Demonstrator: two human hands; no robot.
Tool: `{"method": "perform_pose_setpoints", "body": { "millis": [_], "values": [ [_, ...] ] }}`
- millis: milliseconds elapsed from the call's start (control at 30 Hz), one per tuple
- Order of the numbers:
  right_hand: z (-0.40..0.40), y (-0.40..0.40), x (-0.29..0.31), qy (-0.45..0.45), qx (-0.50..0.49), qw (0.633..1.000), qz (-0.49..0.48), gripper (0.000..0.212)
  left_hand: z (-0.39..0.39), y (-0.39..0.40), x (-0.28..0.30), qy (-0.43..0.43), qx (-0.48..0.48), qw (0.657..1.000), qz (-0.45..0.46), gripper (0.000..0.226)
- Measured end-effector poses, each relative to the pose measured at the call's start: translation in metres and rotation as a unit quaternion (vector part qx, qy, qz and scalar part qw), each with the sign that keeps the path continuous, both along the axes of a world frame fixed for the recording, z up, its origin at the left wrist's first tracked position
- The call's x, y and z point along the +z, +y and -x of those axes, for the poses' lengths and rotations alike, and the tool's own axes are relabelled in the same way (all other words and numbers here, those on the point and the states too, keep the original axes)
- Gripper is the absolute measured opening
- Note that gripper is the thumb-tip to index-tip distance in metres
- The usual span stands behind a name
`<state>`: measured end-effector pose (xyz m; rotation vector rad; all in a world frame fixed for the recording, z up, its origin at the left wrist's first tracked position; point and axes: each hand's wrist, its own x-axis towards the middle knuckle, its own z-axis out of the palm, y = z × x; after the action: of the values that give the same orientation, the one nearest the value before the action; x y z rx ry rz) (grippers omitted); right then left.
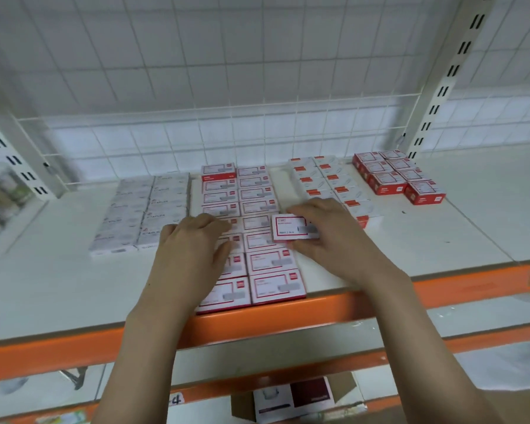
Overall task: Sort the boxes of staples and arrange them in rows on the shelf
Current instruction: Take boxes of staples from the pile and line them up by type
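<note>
Right hand (322, 231) pinches one red-and-white staple box (291, 228), thumb under, fingers over, held just above the double row of matching boxes (257, 240) mid-shelf. Left hand (190, 243) lies flat on that row's left column, fingers relaxed, gripping nothing. Other groups on the shelf (459, 234) (grey-white boxes (141, 215) left, red boxes (398, 175) far right).

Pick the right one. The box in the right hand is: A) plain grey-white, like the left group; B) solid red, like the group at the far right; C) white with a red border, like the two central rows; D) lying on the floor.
C: the right hand pinches a box that is white with a red border, matching the central rows on the shelf beside it.
</note>
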<state>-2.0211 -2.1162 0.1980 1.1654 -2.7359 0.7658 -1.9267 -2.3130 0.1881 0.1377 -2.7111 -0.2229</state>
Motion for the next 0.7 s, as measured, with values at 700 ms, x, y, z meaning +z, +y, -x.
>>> {"method": "perform_pose_setpoints", "body": {
  "millis": [700],
  "values": [
    [0.016,-0.084,-0.026,0.023,-0.034,0.988,-0.147,0.051,0.031,-0.039,-0.002,-0.005,-0.024,0.999,-0.022,0.025]
  ]
}}
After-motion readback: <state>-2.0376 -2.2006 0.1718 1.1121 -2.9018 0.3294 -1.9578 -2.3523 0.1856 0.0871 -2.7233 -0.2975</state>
